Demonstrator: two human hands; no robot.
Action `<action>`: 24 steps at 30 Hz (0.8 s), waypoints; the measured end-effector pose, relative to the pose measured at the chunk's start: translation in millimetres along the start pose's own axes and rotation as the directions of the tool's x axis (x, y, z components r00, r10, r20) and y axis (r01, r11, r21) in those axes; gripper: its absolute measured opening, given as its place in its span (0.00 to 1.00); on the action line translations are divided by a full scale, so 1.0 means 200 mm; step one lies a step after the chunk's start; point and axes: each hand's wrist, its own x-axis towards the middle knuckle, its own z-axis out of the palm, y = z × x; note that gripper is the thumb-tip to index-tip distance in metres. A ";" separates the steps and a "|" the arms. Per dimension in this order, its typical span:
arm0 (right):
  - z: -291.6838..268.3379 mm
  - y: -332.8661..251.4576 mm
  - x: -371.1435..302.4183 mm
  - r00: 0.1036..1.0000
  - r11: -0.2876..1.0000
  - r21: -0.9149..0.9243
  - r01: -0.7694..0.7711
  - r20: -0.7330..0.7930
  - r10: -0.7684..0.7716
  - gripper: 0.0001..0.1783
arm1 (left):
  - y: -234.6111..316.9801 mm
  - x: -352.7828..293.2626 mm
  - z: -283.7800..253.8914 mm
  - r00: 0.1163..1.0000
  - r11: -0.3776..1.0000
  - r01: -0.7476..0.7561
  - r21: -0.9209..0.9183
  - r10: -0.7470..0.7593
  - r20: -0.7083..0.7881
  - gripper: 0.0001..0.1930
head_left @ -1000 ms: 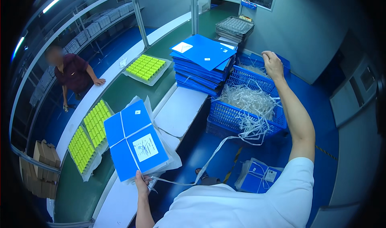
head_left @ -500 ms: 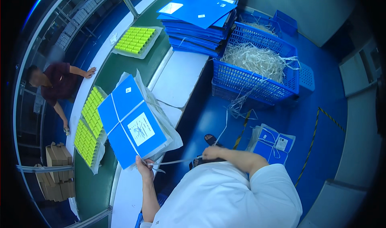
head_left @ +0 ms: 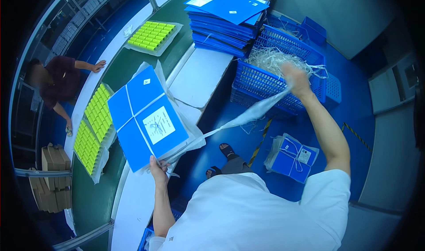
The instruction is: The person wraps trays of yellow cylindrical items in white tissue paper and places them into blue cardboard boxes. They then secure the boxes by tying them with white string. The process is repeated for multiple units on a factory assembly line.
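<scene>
Over the white worktop (head_left: 133, 206), the left hand (head_left: 158, 170) grips a strapped blue bundle (head_left: 146, 118) by its bottom edge while the right hand (head_left: 297, 79) clutches a white strap (head_left: 248, 116) above the blue basket (head_left: 270, 85).

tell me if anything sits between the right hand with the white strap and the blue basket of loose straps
Nothing visible does. The right hand, gripping the white strap that runs back to the blue bundle in the left hand, is already at the blue basket, just over its near wall.
</scene>
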 end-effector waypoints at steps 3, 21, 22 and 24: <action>0.08 -0.16 -0.31 0.301 0.886 -0.306 0.348 0.932 0.203 0.36 | 0.05 -0.03 0.06 1.000 0.998 0.003 0.061 -0.005 0.025 0.27; 0.68 -2.22 -0.98 0.638 0.456 0.808 0.372 0.134 -0.758 0.14 | -0.02 0.13 0.15 0.968 0.950 -0.095 0.298 0.018 0.250 0.41; 0.63 -2.25 -1.01 0.463 0.425 0.819 0.387 0.226 -0.857 0.14 | -0.01 0.13 0.16 0.958 0.948 -0.080 0.307 -0.012 0.288 0.39; 0.59 -2.35 -1.02 0.164 0.356 0.812 0.462 0.316 -0.934 0.16 | 0.02 0.13 0.17 0.945 0.939 -0.107 0.326 -0.006 0.328 0.39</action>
